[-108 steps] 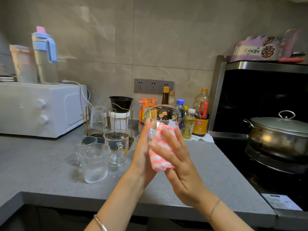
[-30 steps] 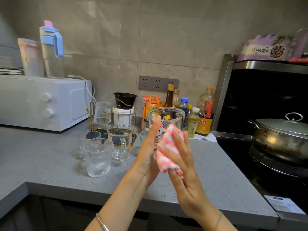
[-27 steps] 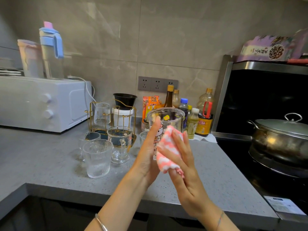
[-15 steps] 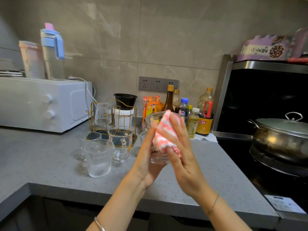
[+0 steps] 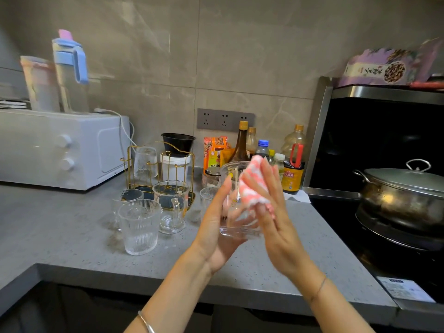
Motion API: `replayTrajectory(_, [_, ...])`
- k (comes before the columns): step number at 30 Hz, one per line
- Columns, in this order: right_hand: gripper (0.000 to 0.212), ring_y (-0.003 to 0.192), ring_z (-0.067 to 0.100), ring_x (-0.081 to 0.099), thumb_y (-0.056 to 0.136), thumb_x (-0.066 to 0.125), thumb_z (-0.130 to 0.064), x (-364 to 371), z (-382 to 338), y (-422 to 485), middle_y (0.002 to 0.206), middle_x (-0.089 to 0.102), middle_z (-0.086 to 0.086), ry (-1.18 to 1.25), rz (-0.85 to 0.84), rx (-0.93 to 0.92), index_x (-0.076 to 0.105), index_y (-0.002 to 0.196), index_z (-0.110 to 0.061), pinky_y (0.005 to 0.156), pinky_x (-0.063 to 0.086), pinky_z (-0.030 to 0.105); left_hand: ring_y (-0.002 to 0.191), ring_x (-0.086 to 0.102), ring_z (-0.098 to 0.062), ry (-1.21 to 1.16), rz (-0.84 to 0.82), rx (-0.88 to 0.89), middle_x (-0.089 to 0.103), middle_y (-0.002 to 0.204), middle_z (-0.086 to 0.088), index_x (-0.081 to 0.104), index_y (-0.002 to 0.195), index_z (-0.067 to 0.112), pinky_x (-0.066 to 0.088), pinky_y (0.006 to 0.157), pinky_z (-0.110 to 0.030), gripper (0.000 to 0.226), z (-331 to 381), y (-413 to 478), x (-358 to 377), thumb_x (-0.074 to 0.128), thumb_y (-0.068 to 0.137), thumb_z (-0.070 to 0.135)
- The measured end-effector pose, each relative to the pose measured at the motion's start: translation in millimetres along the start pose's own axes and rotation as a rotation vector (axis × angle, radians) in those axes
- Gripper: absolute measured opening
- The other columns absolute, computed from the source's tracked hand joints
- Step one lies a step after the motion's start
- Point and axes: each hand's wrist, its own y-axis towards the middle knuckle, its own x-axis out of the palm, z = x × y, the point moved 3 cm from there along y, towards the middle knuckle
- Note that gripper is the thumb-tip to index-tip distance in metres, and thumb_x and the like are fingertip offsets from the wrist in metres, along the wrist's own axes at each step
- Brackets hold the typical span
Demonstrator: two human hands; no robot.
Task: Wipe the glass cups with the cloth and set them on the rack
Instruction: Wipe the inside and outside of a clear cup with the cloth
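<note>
Passing, at far left, a white oven (image 5: 60,150) on the grey counter (image 5: 60,224). Coming next to a ribbed glass (image 5: 139,227) and a handled glass mug (image 5: 171,205), both upright just in front of the gold rack (image 5: 185,162), and to one upturned glass (image 5: 145,162) on that rack. Cradling a glass cup (image 5: 236,227) above the counter, apart from the rack, in the left hand (image 5: 216,231), clasped on its left wall and base. Pressing a pink-and-white cloth (image 5: 252,186) against the cup's right side near the rim with the right hand (image 5: 274,212), fingers straight and together. Finishing at a lidded steel pot (image 5: 403,195) on the stove.
</note>
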Motion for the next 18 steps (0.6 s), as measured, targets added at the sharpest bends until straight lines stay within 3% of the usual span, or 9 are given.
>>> replayTrajectory(2, [0.048, 0.147, 0.005, -0.001, 0.092, 0.029, -0.063, -5.0, -1.6, 6.6, 0.151, 0.009, -0.038, 0.037, 0.022, 0.026, 0.019, 0.139, -0.061, 0.121, 0.009, 0.040, 0.087, 0.072, -0.025, -0.002, -0.008, -0.026, 0.073, 0.107, -0.014, 0.070, 0.118, 0.012, 0.059, 0.073, -0.035, 0.053, -2.5, -1.2, 0.6, 0.050, 0.091, 0.053])
replayTrajectory(5, [0.045, 0.147, 0.008, -0.004, 0.095, 0.028, -0.058, 2.7, -4.7, -0.4, 0.154, 0.007, -0.031, -0.027, -0.004, -0.038, 0.021, 0.139, -0.060, 0.119, 0.009, 0.049, 0.091, 0.071, -0.021, 0.011, -0.012, -0.004, 0.072, 0.110, -0.010, 0.074, 0.111, 0.016, 0.057, 0.077, -0.032, 0.053, -1.7, 0.7, -0.8, 0.048, 0.089, 0.056])
replayTrajectory(8, [0.042, 0.148, 0.015, -0.004, 0.099, 0.028, -0.048, 13.2, -4.7, -17.0, 0.157, 0.011, -0.021, -0.095, -0.054, -0.127, 0.034, 0.141, -0.047, 0.121, 0.006, 0.041, 0.098, 0.070, -0.020, -0.017, -0.002, 0.009, 0.072, 0.110, -0.008, 0.077, 0.105, 0.017, 0.057, 0.083, -0.033, 0.057, -0.1, 2.1, -2.4, 0.047, 0.084, 0.061])
replayTrajectory(11, [0.041, 0.149, 0.020, -0.002, 0.101, 0.031, -0.042, 20.7, -1.4, -34.3, 0.158, 0.015, -0.015, -0.169, -0.115, -0.172, 0.043, 0.140, -0.034, 0.119, 0.006, 0.037, 0.081, 0.071, -0.020, -0.074, -0.021, -0.003, 0.073, 0.092, -0.007, 0.077, 0.099, 0.016, 0.058, 0.073, -0.033, 0.061, 3.2, 5.2, -4.1, 0.049, 0.077, 0.066])
replayTrajectory(14, [0.040, 0.149, 0.020, -0.001, 0.102, 0.031, -0.041, 21.6, 1.6, -42.1, 0.158, 0.016, -0.013, -0.238, -0.159, -0.190, 0.043, 0.139, -0.036, 0.117, 0.008, 0.045, 0.071, 0.068, -0.018, -0.116, -0.038, -0.013, 0.070, 0.081, -0.005, 0.077, 0.088, 0.018, 0.055, 0.071, -0.034, 0.057, 4.6, 7.9, -6.2, 0.052, 0.076, 0.068])
replayTrajectory(16, [0.040, 0.149, 0.019, -0.001, 0.101, 0.030, -0.041, 17.8, 0.7, -36.2, 0.158, 0.017, -0.014, -0.240, -0.153, -0.194, 0.043, 0.139, -0.037, 0.118, 0.007, 0.043, 0.077, 0.068, -0.019, -0.097, -0.067, -0.040, 0.070, 0.083, -0.005, 0.079, 0.078, 0.017, 0.054, 0.079, -0.034, 0.060, 4.0, 7.0, -5.9, 0.050, 0.078, 0.070])
replayTrajectory(18, [0.041, 0.149, 0.017, -0.002, 0.101, 0.028, -0.044, 12.1, -0.9, -24.8, 0.158, 0.016, -0.016, -0.198, -0.119, -0.171, 0.040, 0.141, -0.039, 0.120, 0.005, 0.035, 0.087, 0.070, -0.020, -0.064, -0.073, -0.036, 0.073, 0.095, -0.007, 0.079, 0.089, 0.014, 0.056, 0.082, -0.033, 0.061, 2.9, 5.4, -4.7, 0.048, 0.081, 0.066])
